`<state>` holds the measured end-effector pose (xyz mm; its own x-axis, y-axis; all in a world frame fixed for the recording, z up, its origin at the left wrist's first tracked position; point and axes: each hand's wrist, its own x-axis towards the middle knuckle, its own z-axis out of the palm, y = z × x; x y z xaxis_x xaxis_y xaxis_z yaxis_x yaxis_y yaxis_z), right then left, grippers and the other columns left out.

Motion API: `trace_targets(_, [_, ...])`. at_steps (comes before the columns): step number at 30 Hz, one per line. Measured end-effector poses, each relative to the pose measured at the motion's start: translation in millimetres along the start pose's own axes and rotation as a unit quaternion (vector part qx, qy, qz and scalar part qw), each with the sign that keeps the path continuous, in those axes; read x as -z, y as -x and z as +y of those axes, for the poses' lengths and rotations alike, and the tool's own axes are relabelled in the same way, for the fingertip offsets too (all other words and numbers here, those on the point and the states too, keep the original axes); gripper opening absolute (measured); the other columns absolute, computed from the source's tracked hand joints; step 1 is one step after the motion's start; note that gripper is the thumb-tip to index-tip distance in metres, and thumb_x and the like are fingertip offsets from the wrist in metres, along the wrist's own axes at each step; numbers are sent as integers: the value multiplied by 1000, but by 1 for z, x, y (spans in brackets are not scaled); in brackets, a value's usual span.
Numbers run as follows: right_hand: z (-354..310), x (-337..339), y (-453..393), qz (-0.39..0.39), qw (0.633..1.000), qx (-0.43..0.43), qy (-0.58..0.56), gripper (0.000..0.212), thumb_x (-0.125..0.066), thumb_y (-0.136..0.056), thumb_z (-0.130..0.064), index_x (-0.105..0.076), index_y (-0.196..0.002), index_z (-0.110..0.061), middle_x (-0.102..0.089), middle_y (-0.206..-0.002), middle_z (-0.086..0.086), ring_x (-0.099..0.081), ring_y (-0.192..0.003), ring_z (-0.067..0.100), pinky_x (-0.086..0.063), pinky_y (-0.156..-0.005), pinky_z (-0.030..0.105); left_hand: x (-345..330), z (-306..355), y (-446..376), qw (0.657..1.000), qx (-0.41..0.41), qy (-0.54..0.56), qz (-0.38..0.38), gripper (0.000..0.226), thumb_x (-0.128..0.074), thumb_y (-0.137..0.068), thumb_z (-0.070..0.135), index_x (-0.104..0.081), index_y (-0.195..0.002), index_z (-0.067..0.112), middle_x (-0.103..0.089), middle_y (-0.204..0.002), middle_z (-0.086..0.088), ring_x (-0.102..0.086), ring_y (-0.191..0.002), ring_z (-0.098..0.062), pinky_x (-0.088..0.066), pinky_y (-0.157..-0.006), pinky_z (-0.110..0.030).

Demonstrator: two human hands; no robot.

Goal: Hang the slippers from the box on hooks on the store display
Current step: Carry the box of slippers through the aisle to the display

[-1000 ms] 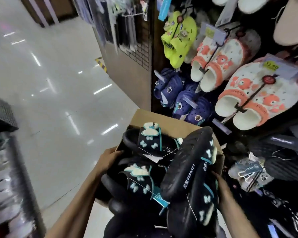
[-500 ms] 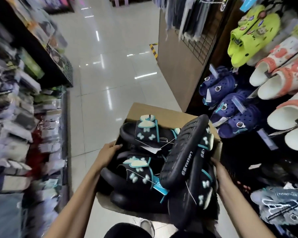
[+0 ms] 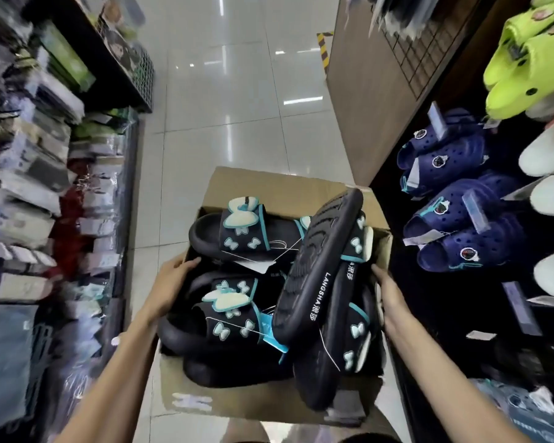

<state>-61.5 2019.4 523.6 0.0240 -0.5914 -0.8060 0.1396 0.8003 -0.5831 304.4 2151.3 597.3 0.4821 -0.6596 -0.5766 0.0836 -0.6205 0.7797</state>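
Task barely started, by the look of it: box (image 3: 256, 193) is full of slippers (image 3: 237, 314), none in hand, none of this black bow style seen on the display (image 3: 454, 199). Everything is left: pick a pair, find a free hook, hang it, repeat.

Both hands carry the box over the aisle floor (image 3: 224, 123). Left hand (image 3: 170, 286) grips the left wall, fingers curled over the rim, tips just inside near the slippers. Right hand (image 3: 389, 295) is on the right side of the box; its fingers are mostly hidden behind the upturned slippers, so exact curl is unclear, but it seems to hold the box wall too.

Slippers lie piled in the box between the two hands: black with pale bows, tags and strings attached. One sits sole-up, tilted against the right side, overhanging the far rim, touching or nearly touching the right fingers. Others lie strap-up near the left fingers.

Display stands on the right, just beside the box: navy clogs (image 3: 451, 161), lime clogs (image 3: 531, 59), white pairs at the edge. Free hooks not visible. Left shelves blurred.
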Motion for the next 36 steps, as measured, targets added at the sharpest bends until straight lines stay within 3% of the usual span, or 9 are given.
trace_targets(3, [-20,13,-35,-5,1000,4,-25,17,-53,-98,-29,-64,-104,-17,-76,-76,1,-72,-68,17,-52,-73,35,-30,6,-21,1000,10,24,2,19,-59,-95,11,-75,-88,19,-76,-93,-5,-67,-88,-20,-50,-84,-38])
trace_targets(6, [-34,25,-67,-5,1000,18,-16,16,-53,-99,-27,-61,-108,-18,-76,-78,1,-73,-68,16,-53,-75,36,-62,14,-42,999,0,28,15,26,-55,-95,4,-73,-84,21,-75,-79,8,-67,-73,-5,-49,-73,-28])
trace_targets(11, [-32,43,-128,-29,999,24,-24,49,-62,-91,-42,-55,-135,-20,-67,-125,17,-65,-112,35,-47,-104,53,-103,0,-90,1000,-6,15,0,20,-55,-94,3,-71,-93,15,-76,-86,-1,-67,-80,-15,-51,-75,-33])
trace_targets(16, [-11,50,-181,-8,999,50,3,93,-76,-56,-77,-52,-135,-35,-66,-130,4,-63,-119,27,-45,-107,52,-136,-43,-135,1000,-11,6,-4,21,-52,-92,-2,-69,-98,8,-76,-86,-2,-68,-75,-10,-50,-70,-32])
trace_targets(20, [19,62,-225,9,998,59,2,115,-79,-42,-81,-48,-141,-31,-64,-133,5,-62,-120,26,-44,-108,49,-155,-89,-174,1000,0,-8,4,22,-49,-91,-6,-68,-95,5,-75,-86,-6,-67,-72,-11,-51,-70,-32])
trace_targets(23, [44,69,-255,24,998,57,-11,82,-69,-73,-71,-48,-140,-30,-64,-131,7,-63,-118,26,-45,-107,50,-173,-123,-207,1000,5,-25,-19,19,-50,-92,-3,-67,-95,6,-75,-82,-2,-67,-73,-13,-51,-70,-32])
trace_targets(26, [71,81,-284,51,998,31,-13,99,-72,-66,-72,-37,-149,-31,-61,-136,6,-61,-120,27,-46,-106,49,-186,-151,-233,999,11,-29,-31,18,-53,-92,0,-68,-95,8,-74,-84,-4,-67,-77,-17,-51,-71,-34])
trace_targets(29, [103,95,-313,68,997,19,-39,66,-56,-94,-52,-34,-152,-30,-60,-137,8,-62,-118,28,-47,-105,49,-202,-184,-257,998,16,-39,-41,15,-54,-92,2,-67,-93,8,-73,-81,-3,-65,-73,-16,-50,-69,-34])
trace_targets(36, [171,135,-384,81,996,-5,-27,65,-55,-94,-55,-38,-150,-28,-61,-135,7,-62,-120,28,-47,-106,51,-242,-263,-299,997,9,-56,-51,16,-52,-93,2,-66,-91,9,-72,-71,9,-62,-61,1,-51,-63,-23])
